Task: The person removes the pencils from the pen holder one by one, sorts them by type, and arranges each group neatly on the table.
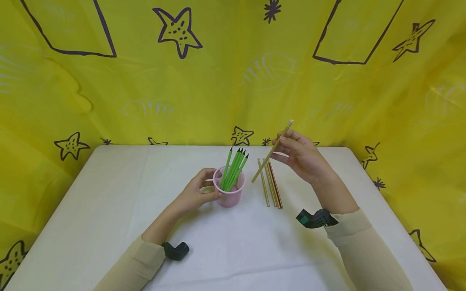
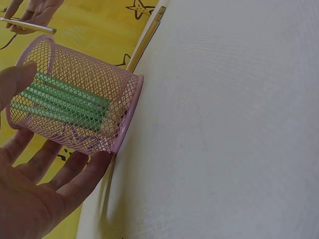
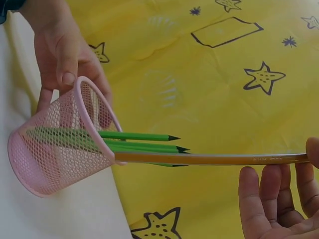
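Note:
My left hand [image 1: 196,193] grips a pink mesh pencil cup [image 1: 231,199], thumb on the near side and fingers around the far side. Several green pencils [image 1: 233,173] stand in the cup, dark sharpened points up. In the left wrist view the mesh cup [image 2: 75,99] shows their lower ends through its wall. Up to the right, my right hand [image 1: 305,157] pinches a gold pencil [image 1: 272,150] near its white eraser end. That pencil slants with its other end down, just right of the cup. In the right wrist view the gold pencil [image 3: 209,159] overlaps the cup's rim.
Several gold pencils, one with dark red stripes [image 1: 275,186], lie side by side on the white table [image 1: 225,242] right of the cup. A yellow patterned cloth [image 1: 218,89] hangs behind the table. Each wrist wears a black camera, like the right one [image 1: 316,218].

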A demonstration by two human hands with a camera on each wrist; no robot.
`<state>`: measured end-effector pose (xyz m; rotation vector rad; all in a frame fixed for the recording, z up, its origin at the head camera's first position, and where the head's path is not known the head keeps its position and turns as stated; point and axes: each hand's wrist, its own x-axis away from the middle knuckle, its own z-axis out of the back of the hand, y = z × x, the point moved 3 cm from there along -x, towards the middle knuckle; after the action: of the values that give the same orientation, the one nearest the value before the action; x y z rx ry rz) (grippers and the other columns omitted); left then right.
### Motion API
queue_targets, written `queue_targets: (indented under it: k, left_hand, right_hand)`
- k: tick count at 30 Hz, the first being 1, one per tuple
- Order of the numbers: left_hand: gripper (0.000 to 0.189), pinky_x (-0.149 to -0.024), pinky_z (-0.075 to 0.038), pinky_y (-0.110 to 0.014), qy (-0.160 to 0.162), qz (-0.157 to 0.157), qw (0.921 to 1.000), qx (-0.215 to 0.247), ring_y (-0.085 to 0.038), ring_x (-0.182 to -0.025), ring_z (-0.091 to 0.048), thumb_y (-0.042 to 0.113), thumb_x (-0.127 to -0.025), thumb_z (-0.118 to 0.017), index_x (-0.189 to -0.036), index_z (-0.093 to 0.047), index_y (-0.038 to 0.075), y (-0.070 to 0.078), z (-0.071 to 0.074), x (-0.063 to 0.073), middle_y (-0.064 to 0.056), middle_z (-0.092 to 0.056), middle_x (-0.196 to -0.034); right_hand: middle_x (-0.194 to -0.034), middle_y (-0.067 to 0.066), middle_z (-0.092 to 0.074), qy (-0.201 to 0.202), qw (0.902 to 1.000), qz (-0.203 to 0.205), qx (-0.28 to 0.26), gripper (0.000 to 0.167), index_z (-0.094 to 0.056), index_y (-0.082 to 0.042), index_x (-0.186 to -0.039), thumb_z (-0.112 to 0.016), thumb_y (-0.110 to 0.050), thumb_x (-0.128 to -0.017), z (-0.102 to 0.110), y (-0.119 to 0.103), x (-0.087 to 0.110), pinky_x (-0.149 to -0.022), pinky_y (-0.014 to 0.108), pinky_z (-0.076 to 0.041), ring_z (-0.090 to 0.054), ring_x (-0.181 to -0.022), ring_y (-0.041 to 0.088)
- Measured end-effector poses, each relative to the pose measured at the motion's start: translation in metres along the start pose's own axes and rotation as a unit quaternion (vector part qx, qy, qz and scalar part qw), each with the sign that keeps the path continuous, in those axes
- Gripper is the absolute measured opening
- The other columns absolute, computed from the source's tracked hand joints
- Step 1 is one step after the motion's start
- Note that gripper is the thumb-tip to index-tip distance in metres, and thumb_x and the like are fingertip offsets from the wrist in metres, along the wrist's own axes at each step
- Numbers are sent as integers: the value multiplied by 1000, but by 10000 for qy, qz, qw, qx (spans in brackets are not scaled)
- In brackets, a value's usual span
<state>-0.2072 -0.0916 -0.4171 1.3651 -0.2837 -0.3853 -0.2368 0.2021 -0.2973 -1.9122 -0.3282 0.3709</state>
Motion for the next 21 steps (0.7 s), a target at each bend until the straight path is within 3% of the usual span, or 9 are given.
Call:
queue_targets:
  k: [21]
  left_hand:
    - [67, -101, -52, -47, 27, -11, 10000, 24, -38, -131, -50, 10, -85, -78, -142, -42, 12, -1, 0, 0, -15, -46, -149]
  right_hand:
    - [-94, 4, -68, 396, 9988, -262, 148, 15, -62, -10, -102, -49, -4, -103, 25, 5, 12, -86, 37, -60, -65, -85, 17]
